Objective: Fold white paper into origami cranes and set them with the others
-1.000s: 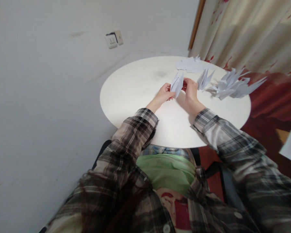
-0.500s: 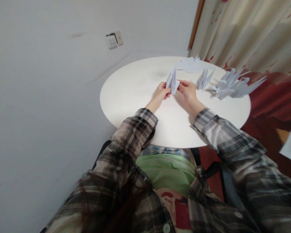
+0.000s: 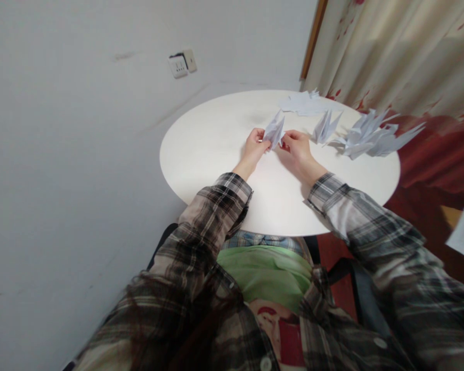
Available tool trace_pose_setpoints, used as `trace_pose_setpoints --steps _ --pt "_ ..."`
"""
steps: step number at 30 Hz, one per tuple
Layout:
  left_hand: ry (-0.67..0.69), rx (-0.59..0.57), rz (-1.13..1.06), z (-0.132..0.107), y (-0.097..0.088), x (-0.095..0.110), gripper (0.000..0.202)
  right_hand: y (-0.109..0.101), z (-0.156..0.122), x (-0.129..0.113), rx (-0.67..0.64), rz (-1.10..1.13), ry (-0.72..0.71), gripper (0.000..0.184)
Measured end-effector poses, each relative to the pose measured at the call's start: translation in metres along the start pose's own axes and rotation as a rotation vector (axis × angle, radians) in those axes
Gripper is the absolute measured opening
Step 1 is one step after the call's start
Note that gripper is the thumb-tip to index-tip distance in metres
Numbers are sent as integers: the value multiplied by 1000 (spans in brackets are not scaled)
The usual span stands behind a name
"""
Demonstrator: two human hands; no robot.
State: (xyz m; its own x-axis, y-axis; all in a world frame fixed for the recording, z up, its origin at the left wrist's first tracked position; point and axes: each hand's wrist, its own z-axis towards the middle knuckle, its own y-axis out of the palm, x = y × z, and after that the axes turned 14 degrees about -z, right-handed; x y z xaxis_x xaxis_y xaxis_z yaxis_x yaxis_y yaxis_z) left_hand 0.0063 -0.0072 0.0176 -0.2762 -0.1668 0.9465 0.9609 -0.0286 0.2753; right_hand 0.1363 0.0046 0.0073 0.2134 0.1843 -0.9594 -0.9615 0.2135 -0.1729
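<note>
Soft, muted light, pale glare on the tabletop (image 3: 276,203), slight blur, edge distortion.

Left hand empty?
No, the left hand grips a folded paper.

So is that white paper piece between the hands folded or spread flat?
Folded: the white, pointed paper piece between the left hand and right hand shows overlapping layers and narrow, sharp tips.
</note>
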Motion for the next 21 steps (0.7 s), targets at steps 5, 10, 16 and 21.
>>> trace_pose_setpoints --steps 5,10,16,21 --pt "17 4 7 1 0 0 29 -1 -4 -3 -76 93 46 30" --pt "48 9 1 1 0 -1 28 -1 -9 -7 -178 215 150 31" --pt "57 51 14 2 0 1 27 -2 -10 -9 -312 311 287 25" --pt "89 68 3 5 -1 -1 26 -5 -7 -9 -436 353 320 24"
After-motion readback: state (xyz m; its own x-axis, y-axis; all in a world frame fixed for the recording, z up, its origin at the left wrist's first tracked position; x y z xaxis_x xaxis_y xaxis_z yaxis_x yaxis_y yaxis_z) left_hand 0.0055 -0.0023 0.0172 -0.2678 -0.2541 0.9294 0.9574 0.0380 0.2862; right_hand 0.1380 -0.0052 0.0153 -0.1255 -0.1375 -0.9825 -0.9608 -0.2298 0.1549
